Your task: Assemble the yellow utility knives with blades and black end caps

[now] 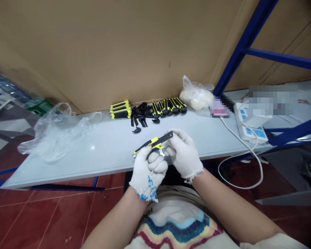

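My left hand, in a white knit glove, is closed around a yellow-and-black utility knife held just above the table's front edge. Between the gloved fingertips of my right hand is the end of a dark snap-off blade, which slants over the knife and meets it. The glove fingers hide how far the blade sits in the knife. Beyond my hands lie loose black blades and caps. A stack of yellow-and-black knives is to their left, and a row of similar knives to their right.
A crumpled clear plastic bag covers the left of the white table. At the back right sits a tied bag with pale contents. Farther right, a power strip trails a white cable beside blue frame bars.
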A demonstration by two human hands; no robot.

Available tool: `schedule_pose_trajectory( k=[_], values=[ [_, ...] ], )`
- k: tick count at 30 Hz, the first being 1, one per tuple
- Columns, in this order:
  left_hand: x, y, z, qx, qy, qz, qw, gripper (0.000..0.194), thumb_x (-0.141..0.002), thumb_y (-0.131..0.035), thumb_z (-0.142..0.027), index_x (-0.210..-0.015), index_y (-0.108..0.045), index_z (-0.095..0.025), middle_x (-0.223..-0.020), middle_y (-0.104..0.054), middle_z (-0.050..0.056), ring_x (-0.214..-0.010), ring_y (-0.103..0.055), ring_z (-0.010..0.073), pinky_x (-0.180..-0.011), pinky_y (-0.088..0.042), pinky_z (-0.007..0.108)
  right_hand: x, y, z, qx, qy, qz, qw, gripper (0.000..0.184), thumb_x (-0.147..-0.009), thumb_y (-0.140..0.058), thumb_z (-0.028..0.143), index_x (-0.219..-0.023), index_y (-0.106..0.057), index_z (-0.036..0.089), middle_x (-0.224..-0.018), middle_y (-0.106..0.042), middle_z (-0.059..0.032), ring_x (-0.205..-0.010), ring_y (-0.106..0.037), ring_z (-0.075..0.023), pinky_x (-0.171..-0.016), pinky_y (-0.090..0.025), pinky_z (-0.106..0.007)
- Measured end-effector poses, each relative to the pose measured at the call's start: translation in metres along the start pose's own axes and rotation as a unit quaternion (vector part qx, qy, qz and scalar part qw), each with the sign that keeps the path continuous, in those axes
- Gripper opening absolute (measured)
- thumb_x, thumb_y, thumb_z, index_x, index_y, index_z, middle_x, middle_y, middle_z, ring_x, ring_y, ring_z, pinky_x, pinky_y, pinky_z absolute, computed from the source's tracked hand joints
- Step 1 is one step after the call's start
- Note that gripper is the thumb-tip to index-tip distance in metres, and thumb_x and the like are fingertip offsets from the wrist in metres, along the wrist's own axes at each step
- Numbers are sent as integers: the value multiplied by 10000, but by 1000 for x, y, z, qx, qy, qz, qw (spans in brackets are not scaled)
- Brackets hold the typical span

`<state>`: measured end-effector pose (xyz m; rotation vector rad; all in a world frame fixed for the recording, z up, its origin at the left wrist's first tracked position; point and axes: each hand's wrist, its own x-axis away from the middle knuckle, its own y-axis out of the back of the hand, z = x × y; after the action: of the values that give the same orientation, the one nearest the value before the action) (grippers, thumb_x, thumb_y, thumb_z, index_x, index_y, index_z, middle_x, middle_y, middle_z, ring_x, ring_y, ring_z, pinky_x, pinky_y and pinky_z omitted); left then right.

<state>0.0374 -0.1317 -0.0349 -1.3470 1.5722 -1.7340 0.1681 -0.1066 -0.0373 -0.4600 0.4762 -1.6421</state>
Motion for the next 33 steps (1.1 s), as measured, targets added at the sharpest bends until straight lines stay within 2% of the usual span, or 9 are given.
schedule_pose_trajectory(
  k=[4,9,13,18,20,22,25,29,33],
  values=[
    [-6,-14,-15,-65,-41,-72,994,373,-1050,-485,-236,-694,-378,-213,-537,-353,-77,-377,-306,42,-386,-253,184,1,23,-2,25,6,0,1000,174,-950,-738,394,-953,-696,225,-589,-488,79,-485,-334,-93,-518,-396,-259],
    [-10,-22,-23,-202,-86,-117,969,257,-928,-649,-161,-759,-459,-203,-551,-419,-72,-382,-308,43,-381,-224,171,5,46,2,273,26,-26,961,220,-956,-698,430,-927,-718,212,-678,-589,25,-583,-503,-143,-581,-443,-290],
    [-13,-22,-31,-273,-104,-117,949,324,-850,-731,-179,-742,-428,-216,-520,-358,-101,-378,-231,33,-369,-190,163,-7,51,21,367,50,-31,928,292,-949,-684,496,-983,-717,208,-770,-657,2,-686,-589,-176,-689,-486,-320],
    [-15,-21,-43,-373,-98,-86,919,401,-822,-769,-235,-700,-387,-224,-483,-311,-116,-385,-192,31,-359,-214,163,-34,45,51,524,58,126,841,397,-922,-720,511,-1160,-776,199,-842,-703,-14,-757,-609,-193,-719,-447,-321],
    [-18,-21,-49,-392,-96,-89,911,401,-827,-764,-245,-704,-382,-228,-479,-292,-121,-385,-189,36,-356,-224,164,-45,38,58,549,48,233,801,303,-946,-679,481,-974,-792,201,-778,-664,3,-728,-566,-176,-671,-398,-302],
    [-22,-22,-56,-402,-91,-104,905,363,-838,-759,-243,-732,-412,-226,-486,-302,-121,-382,-197,40,-348,-214,162,-56,33,61,549,24,298,781,308,-952,-639,432,-768,-726,201,-686,-569,31,-670,-486,-153,-616,-337,-286],
    [-28,-24,-71,-413,-68,-127,899,309,-886,-735,-235,-767,-450,-218,-508,-343,-109,-377,-212,40,-335,-191,155,-69,30,60,534,-4,294,793,309,-926,-636,401,-693,-665,201,-644,-488,46,-636,-416,-141,-583,-289,-279],
    [-31,-25,-95,-415,-22,-152,897,271,-960,-675,-266,-808,-456,-216,-543,-346,-110,-377,-191,32,-337,-182,135,-83,40,60,542,-22,282,791,264,-908,-659,391,-724,-708,207,-650,-528,35,-627,-420,-149,-578,-293,-294],
    [-27,-20,-112,-426,33,-163,890,213,-980,-663,-311,-858,-531,-198,-562,-339,-111,-383,-178,33,-344,-173,130,-87,52,61,533,-21,179,827,243,-922,-630,387,-762,-690,214,-629,-489,43,-584,-424,-147,-558,-285,-310]
  ],
)
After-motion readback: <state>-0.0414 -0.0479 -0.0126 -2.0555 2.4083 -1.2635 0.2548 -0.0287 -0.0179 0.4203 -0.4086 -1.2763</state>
